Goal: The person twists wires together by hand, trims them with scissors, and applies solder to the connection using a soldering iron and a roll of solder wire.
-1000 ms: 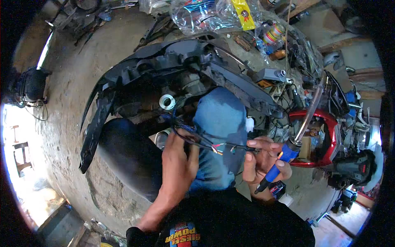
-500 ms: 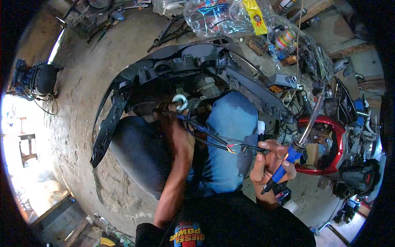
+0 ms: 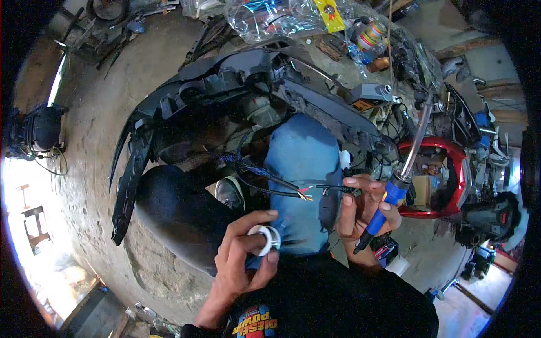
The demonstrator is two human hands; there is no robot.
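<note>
My left hand (image 3: pixel 239 253) is closed around a small white spool (image 3: pixel 272 235), with a finger through its ring, in front of my lap. In my right hand (image 3: pixel 366 211) lies a soldering iron (image 3: pixel 397 193) with a blue handle, its long metal barrel slanting up and away. The thumb and fingertips of that same hand pinch a thin black cable (image 3: pixel 332 187). Its stripped end meets the coloured wire ends of a dark sleeved wiring harness (image 3: pixel 259 172), which runs across my knee.
A large black plastic vehicle panel (image 3: pixel 332 115) arches around my knees on the concrete floor. To the right lie a red fairing (image 3: pixel 459 186) and a grey bottle (image 3: pixel 369 93). Clear plastic bags (image 3: pixel 270 25) and assorted parts are heaped at the back.
My left hand has drawn back from the harness near the panel toward my body, bringing the white spool along. My right hand keeps the iron and cable much as before; the view has shifted slightly.
</note>
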